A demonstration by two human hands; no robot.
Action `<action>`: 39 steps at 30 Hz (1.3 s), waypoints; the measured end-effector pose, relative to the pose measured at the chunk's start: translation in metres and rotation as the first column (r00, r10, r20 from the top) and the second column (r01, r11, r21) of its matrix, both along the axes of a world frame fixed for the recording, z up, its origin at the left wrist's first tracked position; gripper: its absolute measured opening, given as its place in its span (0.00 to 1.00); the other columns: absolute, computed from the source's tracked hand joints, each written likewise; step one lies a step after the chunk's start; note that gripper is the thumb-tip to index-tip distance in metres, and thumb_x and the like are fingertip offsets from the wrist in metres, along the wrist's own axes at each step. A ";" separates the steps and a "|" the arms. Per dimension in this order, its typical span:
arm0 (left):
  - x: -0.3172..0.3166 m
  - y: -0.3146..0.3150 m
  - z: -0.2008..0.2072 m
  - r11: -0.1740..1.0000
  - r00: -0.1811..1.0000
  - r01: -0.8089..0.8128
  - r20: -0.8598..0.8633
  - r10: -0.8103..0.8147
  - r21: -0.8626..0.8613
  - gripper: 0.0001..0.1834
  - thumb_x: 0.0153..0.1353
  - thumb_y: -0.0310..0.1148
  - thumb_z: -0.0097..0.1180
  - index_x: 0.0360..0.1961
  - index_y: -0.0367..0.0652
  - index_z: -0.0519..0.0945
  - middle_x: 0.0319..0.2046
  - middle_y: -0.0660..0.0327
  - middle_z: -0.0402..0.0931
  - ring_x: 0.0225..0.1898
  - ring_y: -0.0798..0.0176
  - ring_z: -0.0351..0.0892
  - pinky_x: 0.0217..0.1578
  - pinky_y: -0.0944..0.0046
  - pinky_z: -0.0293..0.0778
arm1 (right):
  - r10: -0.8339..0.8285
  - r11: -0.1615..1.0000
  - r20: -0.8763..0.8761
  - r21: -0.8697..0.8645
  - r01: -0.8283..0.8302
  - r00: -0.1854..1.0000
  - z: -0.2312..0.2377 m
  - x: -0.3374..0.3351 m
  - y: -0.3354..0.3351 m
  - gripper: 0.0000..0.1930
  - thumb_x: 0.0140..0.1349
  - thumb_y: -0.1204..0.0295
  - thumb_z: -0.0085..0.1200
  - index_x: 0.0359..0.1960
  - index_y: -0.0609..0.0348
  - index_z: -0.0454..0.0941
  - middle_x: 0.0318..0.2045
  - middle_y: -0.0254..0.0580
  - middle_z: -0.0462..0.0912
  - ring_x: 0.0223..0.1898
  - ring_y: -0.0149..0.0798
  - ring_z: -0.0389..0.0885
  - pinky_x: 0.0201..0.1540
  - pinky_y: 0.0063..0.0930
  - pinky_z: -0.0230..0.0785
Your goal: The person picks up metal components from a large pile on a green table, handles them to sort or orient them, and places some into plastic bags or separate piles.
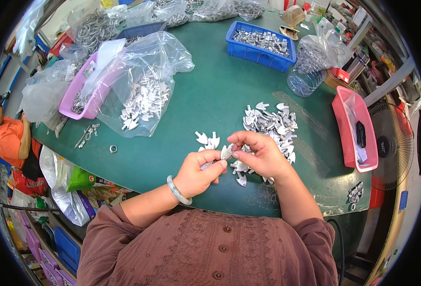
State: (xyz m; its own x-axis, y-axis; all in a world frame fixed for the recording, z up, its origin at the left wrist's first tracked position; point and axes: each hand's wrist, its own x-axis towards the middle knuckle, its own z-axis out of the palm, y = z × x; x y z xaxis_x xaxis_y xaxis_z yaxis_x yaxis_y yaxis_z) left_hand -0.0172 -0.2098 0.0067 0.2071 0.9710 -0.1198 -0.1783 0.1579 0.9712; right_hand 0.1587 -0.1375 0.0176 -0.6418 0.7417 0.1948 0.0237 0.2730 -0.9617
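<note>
Near the table's front edge, my left hand (198,172) pinches a small silver-grey metal piece (226,152) between thumb and fingers. The thumb and forefinger of my right hand (263,153) close on the same piece from the other side; its far end is partly hidden by the fingertips. Beyond and beneath my right hand spreads a loose pile of similar pointed metal pieces (277,125). A smaller cluster of such pieces (207,140) lies just past my left hand. A pale bangle (178,190) circles my left wrist.
A clear bag of metal pieces (146,97) and a pink bin (63,102) stand left on the green table (191,100). A blue bin (260,61) of small parts is at the back, a pink basket (371,157) right. A person in orange (11,140) is at far left.
</note>
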 end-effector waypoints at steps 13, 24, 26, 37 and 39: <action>0.003 -0.001 0.005 0.942 0.933 -0.072 -0.312 0.180 0.327 0.07 0.51 0.25 0.51 0.32 0.36 0.77 0.24 0.59 0.74 0.28 0.66 0.73 0.30 0.68 0.67 | 0.016 1.000 -0.057 0.024 -0.015 0.998 -0.006 -0.001 0.003 0.09 0.50 0.81 0.51 0.34 0.62 0.72 0.28 0.35 0.76 0.32 0.28 0.74 0.36 0.21 0.67; 0.002 0.000 0.002 0.848 0.885 -0.083 -0.352 0.304 0.524 0.06 0.49 0.23 0.53 0.31 0.36 0.77 0.23 0.59 0.74 0.25 0.65 0.73 0.27 0.69 0.68 | 0.022 1.000 -0.062 -0.005 -0.022 0.998 -0.004 -0.002 0.002 0.06 0.49 0.83 0.51 0.30 0.62 0.72 0.29 0.36 0.77 0.32 0.27 0.74 0.36 0.21 0.67; 0.001 0.000 0.002 0.850 0.885 -0.089 -0.350 0.307 0.519 0.06 0.49 0.24 0.53 0.31 0.36 0.77 0.23 0.59 0.74 0.25 0.65 0.72 0.27 0.69 0.68 | 0.017 1.000 -0.060 -0.004 -0.017 0.998 -0.004 -0.002 0.003 0.06 0.49 0.84 0.51 0.29 0.62 0.73 0.29 0.36 0.77 0.32 0.28 0.74 0.36 0.21 0.67; -0.002 -0.005 -0.004 0.936 0.972 -0.150 -0.125 0.199 0.319 0.14 0.51 0.22 0.53 0.41 0.37 0.75 0.29 0.64 0.71 0.31 0.74 0.69 0.33 0.74 0.66 | -0.093 0.726 -0.100 0.674 0.136 0.991 0.009 -0.013 -0.002 0.11 0.37 0.87 0.55 0.23 0.60 0.71 0.27 0.38 0.75 0.29 0.41 0.73 0.29 0.27 0.67; -0.002 -0.006 -0.003 0.934 0.973 -0.150 -0.119 0.198 0.324 0.15 0.50 0.22 0.53 0.42 0.37 0.75 0.29 0.64 0.71 0.31 0.74 0.69 0.33 0.74 0.66 | -0.095 0.710 -0.103 0.690 0.140 0.990 0.010 -0.013 -0.004 0.11 0.36 0.87 0.55 0.23 0.60 0.71 0.27 0.38 0.74 0.29 0.41 0.73 0.29 0.27 0.67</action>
